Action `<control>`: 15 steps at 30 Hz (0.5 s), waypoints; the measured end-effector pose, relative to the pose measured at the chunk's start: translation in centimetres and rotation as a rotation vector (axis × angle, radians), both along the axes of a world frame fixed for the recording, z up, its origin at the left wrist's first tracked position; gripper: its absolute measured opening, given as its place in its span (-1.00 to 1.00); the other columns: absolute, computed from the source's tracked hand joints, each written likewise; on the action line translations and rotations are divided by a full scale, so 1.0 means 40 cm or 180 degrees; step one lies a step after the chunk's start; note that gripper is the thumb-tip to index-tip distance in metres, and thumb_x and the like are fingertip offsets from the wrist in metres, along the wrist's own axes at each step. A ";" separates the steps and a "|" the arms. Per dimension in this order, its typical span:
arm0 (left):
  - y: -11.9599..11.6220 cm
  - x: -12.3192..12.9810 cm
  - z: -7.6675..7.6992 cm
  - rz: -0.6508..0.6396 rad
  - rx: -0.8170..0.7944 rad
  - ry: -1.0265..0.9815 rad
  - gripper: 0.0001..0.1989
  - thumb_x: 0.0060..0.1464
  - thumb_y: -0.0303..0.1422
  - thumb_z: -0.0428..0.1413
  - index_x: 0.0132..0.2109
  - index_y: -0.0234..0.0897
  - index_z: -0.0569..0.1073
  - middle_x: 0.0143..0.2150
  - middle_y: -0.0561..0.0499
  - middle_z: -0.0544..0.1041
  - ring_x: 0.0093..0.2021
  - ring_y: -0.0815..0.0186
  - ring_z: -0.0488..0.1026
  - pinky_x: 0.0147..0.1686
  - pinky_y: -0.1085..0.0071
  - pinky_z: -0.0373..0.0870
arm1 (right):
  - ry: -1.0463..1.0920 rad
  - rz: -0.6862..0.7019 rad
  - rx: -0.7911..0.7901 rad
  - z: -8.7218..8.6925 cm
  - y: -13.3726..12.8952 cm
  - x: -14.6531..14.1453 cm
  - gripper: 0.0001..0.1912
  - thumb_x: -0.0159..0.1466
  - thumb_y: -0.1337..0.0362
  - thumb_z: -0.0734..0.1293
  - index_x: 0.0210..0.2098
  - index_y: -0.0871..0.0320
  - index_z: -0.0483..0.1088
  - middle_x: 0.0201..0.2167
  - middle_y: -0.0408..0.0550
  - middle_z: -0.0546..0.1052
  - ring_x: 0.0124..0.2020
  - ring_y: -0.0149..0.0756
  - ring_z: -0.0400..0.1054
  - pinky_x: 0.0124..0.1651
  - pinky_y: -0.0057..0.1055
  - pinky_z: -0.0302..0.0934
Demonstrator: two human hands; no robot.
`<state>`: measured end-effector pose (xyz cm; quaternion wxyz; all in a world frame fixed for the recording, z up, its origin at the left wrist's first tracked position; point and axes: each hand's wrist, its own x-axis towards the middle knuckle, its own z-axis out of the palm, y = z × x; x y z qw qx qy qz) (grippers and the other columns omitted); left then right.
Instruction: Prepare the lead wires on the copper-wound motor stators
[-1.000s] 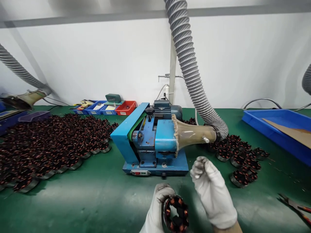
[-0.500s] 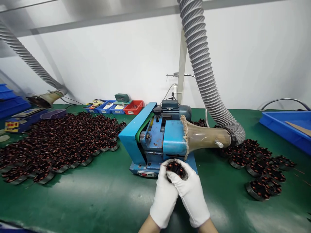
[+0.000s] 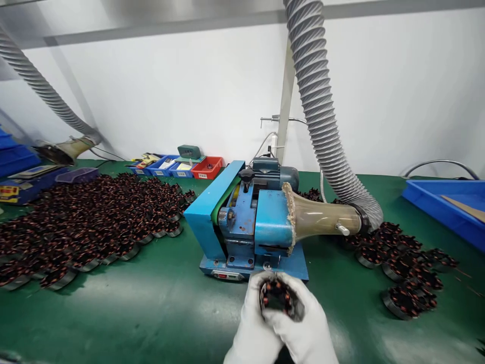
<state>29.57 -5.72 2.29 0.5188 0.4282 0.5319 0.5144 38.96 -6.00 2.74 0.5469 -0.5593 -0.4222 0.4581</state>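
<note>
Left hand (image 3: 254, 323) and right hand (image 3: 305, 316) together, clamped around the ringed copper-wound part (image 3: 276, 298) between them.

The wound ring (image 3: 290, 298) was blurred, its outer sides covered by the gloved left hand (image 3: 253, 323) and right hand (image 3: 303, 323), both cut off by the bottom edge. The grey hose (image 3: 314, 91) ran out past the top edge, and the blue tray (image 3: 450, 202) past the right one. Lettering on the small bins' labels (image 3: 203, 176) was too small to read. The machine's funnel (image 3: 326, 217) hid part of the table behind it.
</note>
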 end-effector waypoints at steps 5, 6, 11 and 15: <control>-0.063 -0.052 0.024 -0.0263 0.0252 0.0328 -0.32 -0.42 -0.58 0.19 0.00 -0.13 0.43 0.10 -0.05 0.39 0.11 0.08 0.35 0.11 0.24 0.28 | 0.0129 0.0133 -0.0018 0.030 -0.076 0.041 -0.62 0.13 -0.06 0.34 -0.19 0.02 0.55 -0.07 0.01 0.56 0.01 -0.09 0.39 0.10 -0.32 0.24; -0.067 -0.057 0.029 -0.0277 0.0393 0.0423 -0.34 -0.42 -0.58 0.19 -0.04 -0.12 0.46 0.08 -0.04 0.41 0.12 0.09 0.34 0.13 0.25 0.25 | 0.0096 0.0237 -0.0046 0.039 -0.078 0.048 -0.64 0.14 -0.06 0.34 -0.22 0.02 0.56 -0.11 0.01 0.57 -0.02 -0.10 0.40 0.07 -0.34 0.26; -0.071 -0.051 0.023 -0.0584 0.0240 0.0152 -0.44 -0.46 -0.54 0.27 -0.15 -0.17 0.46 -0.16 -0.02 0.51 -0.18 0.15 0.50 -0.13 0.30 0.45 | 0.1029 0.0477 -0.0558 0.071 -0.068 0.062 -0.70 -0.04 0.05 0.51 -0.45 0.15 0.56 -0.46 -0.01 0.60 -0.40 -0.20 0.49 -0.29 -0.39 0.39; -0.062 -0.052 0.002 -0.0949 -0.0549 -0.0644 -0.41 -0.45 -0.44 0.35 -0.13 -0.17 0.42 -0.42 0.05 0.54 -0.44 0.22 0.52 -0.39 0.33 0.49 | 0.1716 0.0606 -0.0647 0.080 -0.080 0.082 -0.71 -0.02 0.09 0.51 -0.42 0.19 0.53 -0.69 -0.14 0.45 -0.72 -0.41 0.29 -0.67 -0.50 0.22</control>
